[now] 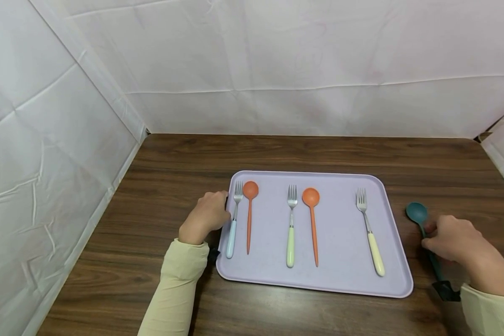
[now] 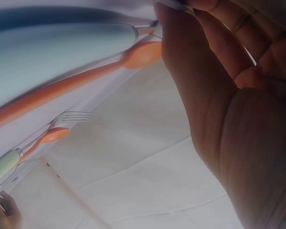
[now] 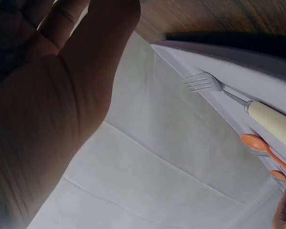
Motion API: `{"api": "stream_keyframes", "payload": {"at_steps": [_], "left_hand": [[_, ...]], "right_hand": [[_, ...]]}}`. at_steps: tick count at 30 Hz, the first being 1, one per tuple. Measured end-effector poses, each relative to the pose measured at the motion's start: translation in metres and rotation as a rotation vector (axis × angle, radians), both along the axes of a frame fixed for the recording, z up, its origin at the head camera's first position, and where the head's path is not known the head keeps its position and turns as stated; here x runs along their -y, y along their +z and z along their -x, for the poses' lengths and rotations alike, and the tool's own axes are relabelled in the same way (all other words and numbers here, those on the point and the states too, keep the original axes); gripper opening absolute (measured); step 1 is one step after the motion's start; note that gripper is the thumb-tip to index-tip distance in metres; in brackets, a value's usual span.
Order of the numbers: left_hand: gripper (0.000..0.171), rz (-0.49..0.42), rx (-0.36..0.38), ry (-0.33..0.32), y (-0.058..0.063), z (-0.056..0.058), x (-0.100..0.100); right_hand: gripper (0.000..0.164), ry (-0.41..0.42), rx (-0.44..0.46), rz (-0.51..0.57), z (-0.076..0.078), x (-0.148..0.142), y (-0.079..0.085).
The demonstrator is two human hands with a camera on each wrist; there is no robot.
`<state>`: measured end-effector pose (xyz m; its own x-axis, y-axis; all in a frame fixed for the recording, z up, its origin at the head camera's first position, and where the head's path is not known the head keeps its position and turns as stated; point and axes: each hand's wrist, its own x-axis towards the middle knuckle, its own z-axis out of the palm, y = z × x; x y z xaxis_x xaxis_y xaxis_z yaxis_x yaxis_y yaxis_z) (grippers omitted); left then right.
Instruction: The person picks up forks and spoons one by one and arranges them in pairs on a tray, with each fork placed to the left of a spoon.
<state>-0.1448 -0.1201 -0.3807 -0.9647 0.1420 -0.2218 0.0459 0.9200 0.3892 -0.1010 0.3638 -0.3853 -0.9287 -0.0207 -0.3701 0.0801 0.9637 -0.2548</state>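
Observation:
My left hand (image 1: 206, 215) grips the left rim of a lilac tray (image 1: 336, 261), its thumb at the edge. Beside that hand, a fork with a pale blue handle (image 1: 232, 239) lies on the tray next to an orange spoon (image 1: 249, 212). To the tray's right, my right hand (image 1: 455, 239) pinches the handle of a teal spoon (image 1: 416, 213) low over the table. The hand covers the middle of that handle. In the right wrist view, the thumb (image 3: 102, 62) shows but the teal spoon is out of sight.
Also on the tray are a green-handled fork (image 1: 291, 242), a second orange spoon (image 1: 312, 219) and a fork with a cream handle (image 1: 374, 252). The brown wooden table (image 1: 302, 154) is bordered by white cloth walls (image 1: 277, 70) at the back and sides.

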Motion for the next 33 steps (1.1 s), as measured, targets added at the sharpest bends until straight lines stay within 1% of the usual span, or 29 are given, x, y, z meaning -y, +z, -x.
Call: {"api": "stream_keyframes", "payload": {"at_steps": [6,10,18,21,26,29,33], "left_hand": [[0.032,0.006,-0.019,-0.012,0.000,0.000,0.001],[0.030,0.000,-0.014,-0.009,0.000,0.000,0.000],[0.026,-0.002,-0.016,-0.012,0.001,0.000,0.001],[0.025,-0.005,-0.011,-0.014,0.001,0.000,0.001],[0.028,-0.005,-0.016,-0.015,0.001,0.000,0.001],[0.030,0.001,-0.021,-0.015,0.000,0.000,0.001],[0.029,0.013,-0.025,-0.018,-0.001,0.001,0.001]], "right_hand": [[0.043,0.002,-0.009,0.017,-0.001,0.002,0.001],[0.043,-0.011,-0.027,0.047,-0.003,0.007,0.002],[0.052,-0.037,-0.055,0.075,-0.006,0.016,0.003],[0.053,-0.032,-0.092,0.082,-0.005,0.019,0.003],[0.055,-0.020,-0.151,0.106,-0.004,0.026,0.006],[0.055,-0.009,-0.161,0.129,-0.004,0.031,0.008],[0.053,-0.011,-0.184,0.133,-0.004,0.040,0.009]]}}
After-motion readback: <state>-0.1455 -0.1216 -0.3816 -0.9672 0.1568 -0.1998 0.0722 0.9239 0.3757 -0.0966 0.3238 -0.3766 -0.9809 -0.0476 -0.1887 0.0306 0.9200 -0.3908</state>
